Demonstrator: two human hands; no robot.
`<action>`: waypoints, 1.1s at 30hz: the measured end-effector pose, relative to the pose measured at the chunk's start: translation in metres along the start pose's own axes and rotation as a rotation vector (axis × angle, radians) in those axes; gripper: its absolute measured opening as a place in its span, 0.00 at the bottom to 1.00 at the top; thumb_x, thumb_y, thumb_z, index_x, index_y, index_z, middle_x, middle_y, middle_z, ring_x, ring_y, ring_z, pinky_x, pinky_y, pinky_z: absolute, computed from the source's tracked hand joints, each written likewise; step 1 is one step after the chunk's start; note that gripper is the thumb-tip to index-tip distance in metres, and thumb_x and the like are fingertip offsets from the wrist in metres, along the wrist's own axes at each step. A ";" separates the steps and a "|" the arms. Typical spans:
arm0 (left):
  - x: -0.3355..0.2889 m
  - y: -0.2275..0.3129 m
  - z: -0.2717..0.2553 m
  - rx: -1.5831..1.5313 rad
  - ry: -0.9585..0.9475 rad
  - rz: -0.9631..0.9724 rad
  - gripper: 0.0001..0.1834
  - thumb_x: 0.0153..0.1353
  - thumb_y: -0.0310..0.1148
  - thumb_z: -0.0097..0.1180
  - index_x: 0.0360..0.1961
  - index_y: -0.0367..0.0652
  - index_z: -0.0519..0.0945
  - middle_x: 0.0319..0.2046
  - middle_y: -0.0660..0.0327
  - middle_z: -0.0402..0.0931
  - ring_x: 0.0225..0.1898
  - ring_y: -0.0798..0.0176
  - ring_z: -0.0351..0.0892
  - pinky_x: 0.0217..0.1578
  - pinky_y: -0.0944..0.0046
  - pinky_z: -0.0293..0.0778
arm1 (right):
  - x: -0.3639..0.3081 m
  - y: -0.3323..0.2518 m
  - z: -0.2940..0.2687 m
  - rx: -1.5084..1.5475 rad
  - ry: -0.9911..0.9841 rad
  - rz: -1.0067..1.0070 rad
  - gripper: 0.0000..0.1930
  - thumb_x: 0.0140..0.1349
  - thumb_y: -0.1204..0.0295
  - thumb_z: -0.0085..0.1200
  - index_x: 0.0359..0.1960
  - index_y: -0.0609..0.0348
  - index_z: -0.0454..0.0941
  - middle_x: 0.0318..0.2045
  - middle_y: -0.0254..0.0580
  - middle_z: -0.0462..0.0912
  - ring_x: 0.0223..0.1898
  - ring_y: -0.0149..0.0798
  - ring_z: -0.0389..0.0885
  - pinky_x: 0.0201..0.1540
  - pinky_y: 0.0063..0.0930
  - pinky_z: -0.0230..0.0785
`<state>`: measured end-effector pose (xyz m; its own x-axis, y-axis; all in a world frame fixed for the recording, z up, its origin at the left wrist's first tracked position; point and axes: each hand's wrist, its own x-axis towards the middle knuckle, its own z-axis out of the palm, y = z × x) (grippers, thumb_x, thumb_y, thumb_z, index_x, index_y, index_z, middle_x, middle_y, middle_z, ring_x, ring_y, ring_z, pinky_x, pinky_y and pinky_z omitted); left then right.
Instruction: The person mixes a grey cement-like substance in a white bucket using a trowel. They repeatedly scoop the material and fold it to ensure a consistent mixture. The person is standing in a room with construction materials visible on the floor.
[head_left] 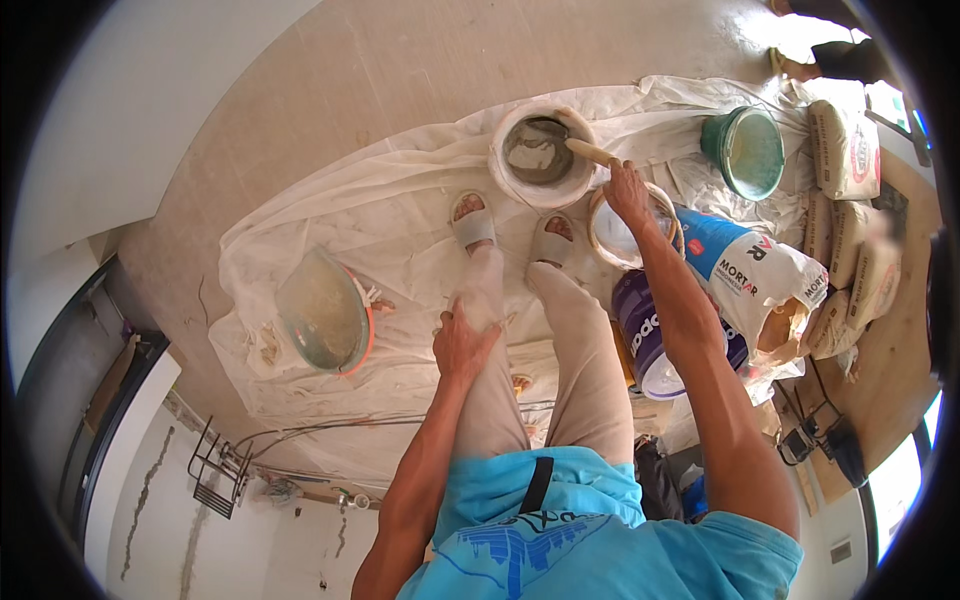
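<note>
My right hand [630,195] is closed round a thick pale wooden handle [592,152]. The handle's far end reaches over the rim of a whitish bucket [497,165], which holds wet grey mortar [535,152]. Whatever is on that end cannot be made out. My left hand [465,342] rests on my left knee, its fingers apart over the beige trouser leg [480,390]. Just below my right hand stands a smaller white bucket [612,232] with pale contents. My sandalled feet are close to the mortar bucket.
A crumpled white sheet [400,210] covers the floor. On it are a wide green tub [325,315] at left and a green bucket [755,153] at right. A purple pail [645,320], an opened mortar bag [750,265] and stacked bags [845,150] line the right. Another person's legs [845,60] show far right.
</note>
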<state>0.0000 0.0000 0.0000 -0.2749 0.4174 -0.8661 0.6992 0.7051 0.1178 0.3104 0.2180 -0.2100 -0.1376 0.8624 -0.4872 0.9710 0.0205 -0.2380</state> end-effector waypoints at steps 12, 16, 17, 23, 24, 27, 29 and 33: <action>0.015 0.003 -0.006 -0.041 0.041 -0.002 0.50 0.51 0.57 0.69 0.68 0.35 0.68 0.55 0.41 0.74 0.55 0.37 0.78 0.56 0.45 0.74 | 0.045 0.024 0.045 0.177 -0.022 0.090 0.29 0.53 0.72 0.57 0.61 0.56 0.74 0.44 0.63 0.82 0.50 0.64 0.80 0.56 0.54 0.72; 0.017 -0.003 -0.005 -0.050 0.078 0.020 0.49 0.51 0.57 0.70 0.67 0.35 0.70 0.55 0.41 0.75 0.54 0.38 0.79 0.55 0.45 0.74 | 0.047 0.012 0.046 0.196 0.035 0.100 0.26 0.53 0.68 0.61 0.56 0.59 0.77 0.44 0.63 0.83 0.50 0.63 0.81 0.54 0.54 0.73; 0.018 -0.004 -0.005 -0.056 0.088 0.025 0.48 0.51 0.57 0.70 0.66 0.36 0.70 0.54 0.41 0.75 0.54 0.38 0.79 0.55 0.45 0.74 | 0.047 0.009 0.045 0.196 0.055 0.103 0.25 0.53 0.67 0.62 0.54 0.59 0.78 0.43 0.62 0.83 0.49 0.63 0.81 0.54 0.54 0.73; 0.019 0.001 -0.009 -0.058 0.082 0.015 0.46 0.51 0.57 0.70 0.64 0.37 0.72 0.54 0.41 0.75 0.54 0.37 0.79 0.55 0.45 0.74 | 0.051 -0.018 0.047 0.260 -0.115 0.218 0.26 0.54 0.62 0.64 0.55 0.56 0.79 0.45 0.63 0.85 0.49 0.61 0.84 0.51 0.53 0.76; 0.020 -0.001 -0.009 -0.057 0.086 0.014 0.46 0.51 0.57 0.70 0.64 0.36 0.72 0.54 0.41 0.75 0.54 0.37 0.79 0.55 0.45 0.74 | 0.048 -0.026 0.050 0.279 -0.103 0.169 0.25 0.54 0.62 0.64 0.54 0.56 0.79 0.44 0.62 0.86 0.49 0.61 0.84 0.51 0.54 0.76; 0.020 -0.003 -0.010 -0.061 0.092 0.013 0.46 0.51 0.57 0.70 0.64 0.36 0.73 0.54 0.42 0.76 0.54 0.37 0.79 0.55 0.45 0.74 | 0.040 -0.045 0.056 0.294 -0.074 0.049 0.22 0.56 0.64 0.62 0.52 0.54 0.78 0.43 0.60 0.86 0.47 0.63 0.84 0.51 0.56 0.76; 0.022 0.002 -0.012 -0.071 0.079 0.031 0.46 0.52 0.57 0.70 0.64 0.36 0.73 0.54 0.42 0.76 0.54 0.38 0.79 0.55 0.45 0.74 | 0.039 -0.039 0.069 0.242 -0.059 0.022 0.20 0.57 0.64 0.61 0.52 0.53 0.78 0.42 0.60 0.86 0.47 0.64 0.85 0.51 0.56 0.76; 0.021 0.003 -0.016 -0.050 0.067 0.011 0.45 0.52 0.57 0.69 0.63 0.36 0.73 0.54 0.42 0.76 0.54 0.38 0.79 0.55 0.45 0.74 | 0.035 -0.046 0.058 0.174 -0.044 -0.003 0.22 0.59 0.70 0.56 0.58 0.50 0.76 0.41 0.60 0.86 0.45 0.64 0.85 0.49 0.57 0.76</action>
<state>-0.0143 0.0196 -0.0106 -0.3119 0.4619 -0.8303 0.6693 0.7271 0.1530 0.2492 0.2183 -0.2644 -0.1523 0.8394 -0.5218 0.9226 -0.0685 -0.3795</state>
